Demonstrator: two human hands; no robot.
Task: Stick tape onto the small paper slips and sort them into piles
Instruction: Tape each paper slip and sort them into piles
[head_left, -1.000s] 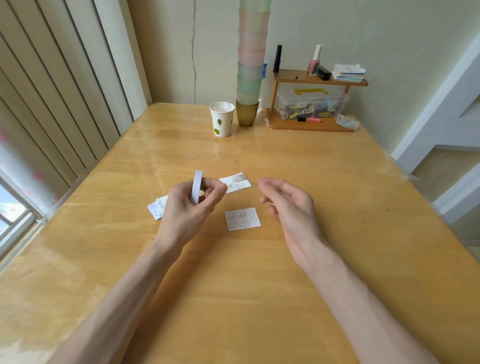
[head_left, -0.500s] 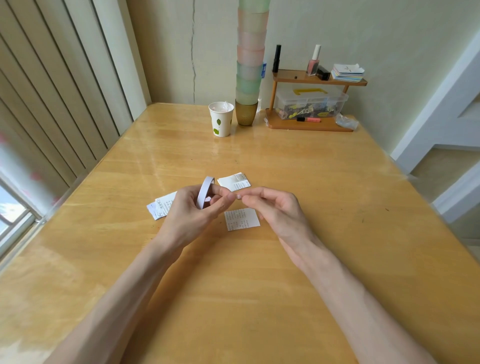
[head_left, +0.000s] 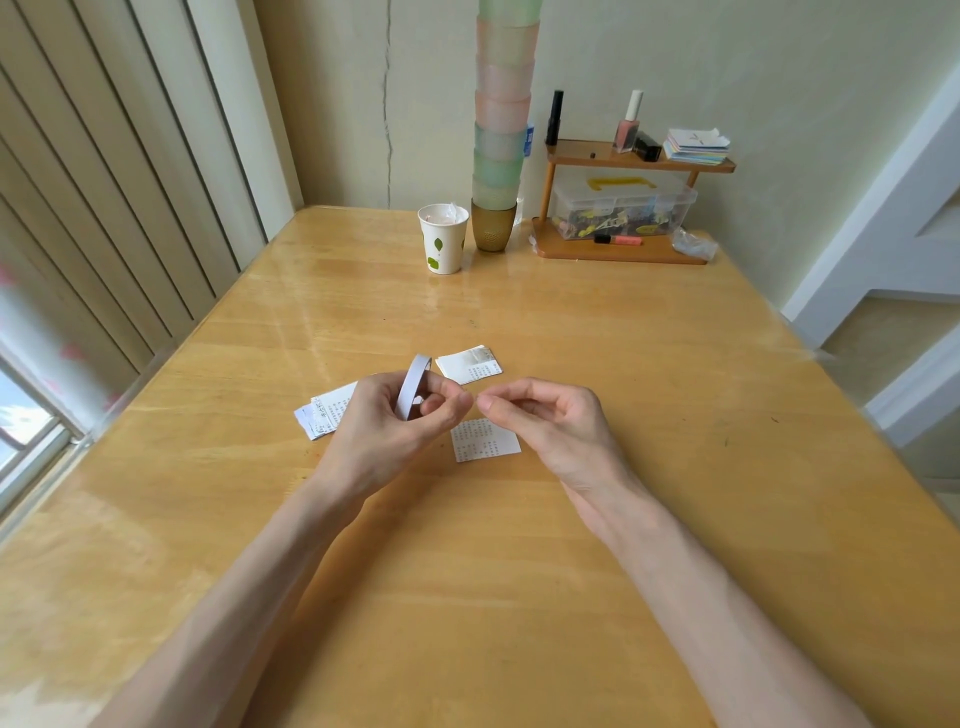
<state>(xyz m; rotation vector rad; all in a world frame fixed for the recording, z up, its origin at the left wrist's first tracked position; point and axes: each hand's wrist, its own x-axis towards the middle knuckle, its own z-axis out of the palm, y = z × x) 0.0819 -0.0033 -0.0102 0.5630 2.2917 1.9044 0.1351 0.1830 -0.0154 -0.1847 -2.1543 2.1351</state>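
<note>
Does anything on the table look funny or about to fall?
The cup stack by the wall rises past the picture's top and might topple. A long crack runs down the wall beside it. Nothing looks spilled.

A room in a home, by the look of it, and lived in. A varnished wooden dining table (head_left: 519, 322) stands in a corner between vertical blinds (head_left: 104, 182) over a window (head_left: 26, 436) and a plain painted wall (head_left: 332, 104) with a long crack. At the table's far end sit household odds and ends: a leaf-printed paper cup (head_left: 442, 239), a tall stack of pastel plastic cups (head_left: 501, 119), and a small wooden shelf (head_left: 582, 156) with a nail polish bottle (head_left: 627, 127) on top and a clear storage box (head_left: 623, 208) beneath.
</note>
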